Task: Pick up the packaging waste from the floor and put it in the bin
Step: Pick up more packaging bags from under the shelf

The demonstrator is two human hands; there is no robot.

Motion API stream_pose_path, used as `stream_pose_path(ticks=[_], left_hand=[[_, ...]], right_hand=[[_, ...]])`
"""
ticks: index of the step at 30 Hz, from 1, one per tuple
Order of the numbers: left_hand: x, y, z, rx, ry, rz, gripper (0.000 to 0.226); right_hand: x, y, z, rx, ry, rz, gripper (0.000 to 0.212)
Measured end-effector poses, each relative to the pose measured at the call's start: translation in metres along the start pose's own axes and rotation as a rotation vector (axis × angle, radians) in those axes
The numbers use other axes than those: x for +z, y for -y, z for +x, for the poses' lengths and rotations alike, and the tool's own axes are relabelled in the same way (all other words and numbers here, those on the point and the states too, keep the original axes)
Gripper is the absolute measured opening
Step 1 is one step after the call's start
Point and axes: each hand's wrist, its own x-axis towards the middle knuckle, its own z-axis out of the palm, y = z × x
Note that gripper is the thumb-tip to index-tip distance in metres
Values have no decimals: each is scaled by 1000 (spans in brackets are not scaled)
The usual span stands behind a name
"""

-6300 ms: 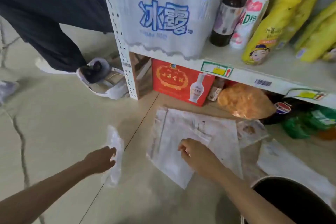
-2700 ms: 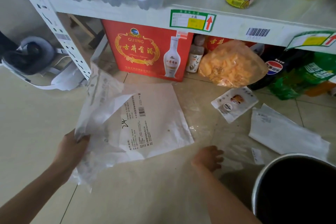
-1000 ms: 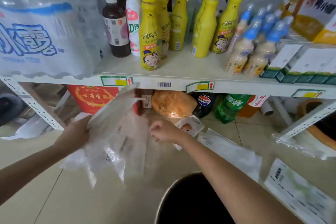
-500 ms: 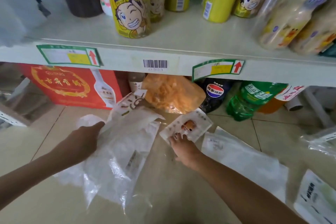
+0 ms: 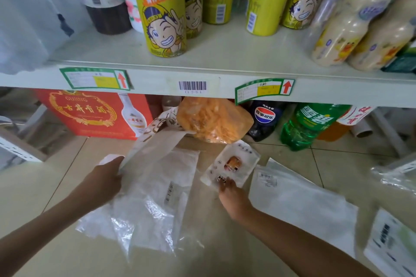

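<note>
Your right hand (image 5: 227, 189), reaching half a sec before, now pinched the small printed pouch (image 5: 231, 163) at its near edge, so one more piece was secured. Your left hand (image 5: 105, 177) gripped a bundle of crinkly clear film & white mailers (image 5: 155, 177). Flat glossy mailer (image 5: 299, 204) lay on the floor at right; bin out of view.

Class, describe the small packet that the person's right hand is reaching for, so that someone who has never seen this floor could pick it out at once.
Start at the white shelf edge and drop to the orange snack bag beneath it. Just in front, on the tiled floor, lies the small white packet, touched by the right hand. Unlike the plain white mailers nearby, it is smaller, with an orange picture in its middle.
</note>
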Motion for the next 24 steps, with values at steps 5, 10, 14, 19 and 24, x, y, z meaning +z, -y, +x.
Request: stream_pose_path(ticks=[5,10,14,19,24], left_hand=[[-1,3,2,-8,-27,-33,26],[-5,-3,-2,-41,-6,-46,28],[-8,-32,-20,37,41,-77,30],[-29,-70,-51,21,322,-531,45],[-21,-81,-61,18,140,-363,40]], right_hand=[[-29,-10,0,-40,-63,132,26],[-88,12,-34,-144,-292,514,8],[-118,56,-85,-335,-231,670,8],[-130,90,-116,-481,-103,782,20],[-134,76,-135,-584,-203,678,29]])
